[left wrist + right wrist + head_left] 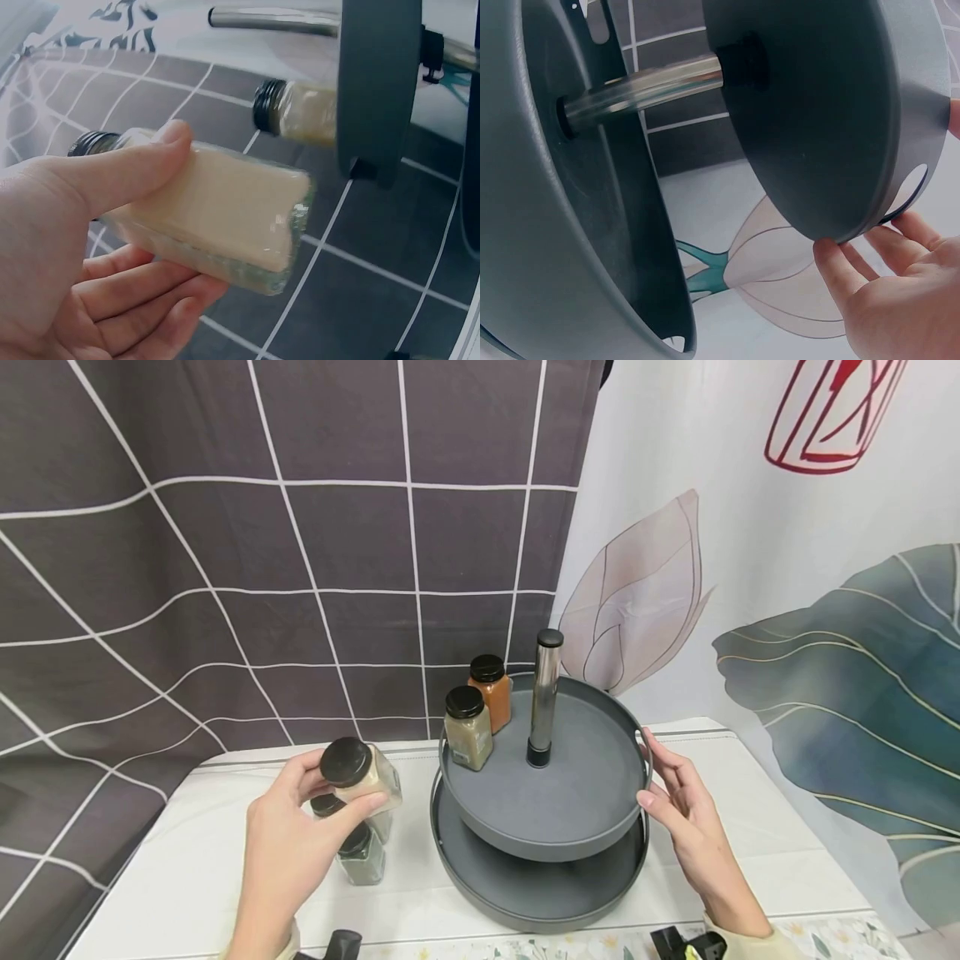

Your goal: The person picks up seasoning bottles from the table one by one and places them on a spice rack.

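Observation:
My left hand [288, 839] holds a glass spice jar [232, 202] of pale beige powder with a black lid, thumb on one flat side. The jar is tilted, above the table and left of a dark grey two-tier round tray [585, 802]. At the tray's right side, my right hand [693, 827] grips the upper tier's rim near a cut-out slot, fingertips at its lower edge in the right wrist view. On that tier's left part stand a jar of yellowish-green powder [470, 739] and a jar of orange powder [497, 700], both black-lidded.
Below my left hand, a jar with green contents [365, 865] and another black-lidded jar [324, 805], partly hidden, stand on the white table [187, 868]. A metal post [547, 702] rises from the tray's middle. Behind hangs a dark grid-patterned curtain [345, 543].

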Motion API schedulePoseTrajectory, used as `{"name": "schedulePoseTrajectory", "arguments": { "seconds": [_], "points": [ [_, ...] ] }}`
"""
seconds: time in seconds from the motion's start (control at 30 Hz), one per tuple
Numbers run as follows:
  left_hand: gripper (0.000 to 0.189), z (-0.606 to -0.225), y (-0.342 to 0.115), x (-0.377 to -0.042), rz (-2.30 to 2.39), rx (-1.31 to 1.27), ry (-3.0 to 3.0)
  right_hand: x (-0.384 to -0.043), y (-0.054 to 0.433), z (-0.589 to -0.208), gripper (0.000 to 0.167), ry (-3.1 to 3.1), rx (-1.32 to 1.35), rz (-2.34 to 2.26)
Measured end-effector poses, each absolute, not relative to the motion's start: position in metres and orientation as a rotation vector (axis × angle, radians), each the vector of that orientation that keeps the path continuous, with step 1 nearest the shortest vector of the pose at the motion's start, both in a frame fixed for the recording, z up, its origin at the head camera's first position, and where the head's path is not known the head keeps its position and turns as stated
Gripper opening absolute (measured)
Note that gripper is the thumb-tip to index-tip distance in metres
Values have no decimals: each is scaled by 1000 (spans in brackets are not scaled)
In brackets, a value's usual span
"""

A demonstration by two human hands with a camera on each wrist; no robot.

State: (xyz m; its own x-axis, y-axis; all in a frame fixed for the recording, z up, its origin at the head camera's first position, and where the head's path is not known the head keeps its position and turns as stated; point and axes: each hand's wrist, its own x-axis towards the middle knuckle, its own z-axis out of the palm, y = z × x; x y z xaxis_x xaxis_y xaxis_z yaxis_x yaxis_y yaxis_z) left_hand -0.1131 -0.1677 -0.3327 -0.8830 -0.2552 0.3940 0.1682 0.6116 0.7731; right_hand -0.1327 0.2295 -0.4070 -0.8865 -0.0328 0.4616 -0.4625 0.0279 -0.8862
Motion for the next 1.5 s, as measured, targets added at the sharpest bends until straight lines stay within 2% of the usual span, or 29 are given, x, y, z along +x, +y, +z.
{"name": "schedulePoseTrajectory", "arguments": {
  "seconds": [0.9,1.5],
  "points": [
    [61,-327,-119,-126,-1259,-223,-2204,-133,229,-408,55,-2005,496,1923],
    [63,-331,-95,-135,-1301,-262,-2266,-132,229,-408,56,-1987,514,1933]
  ]
}}
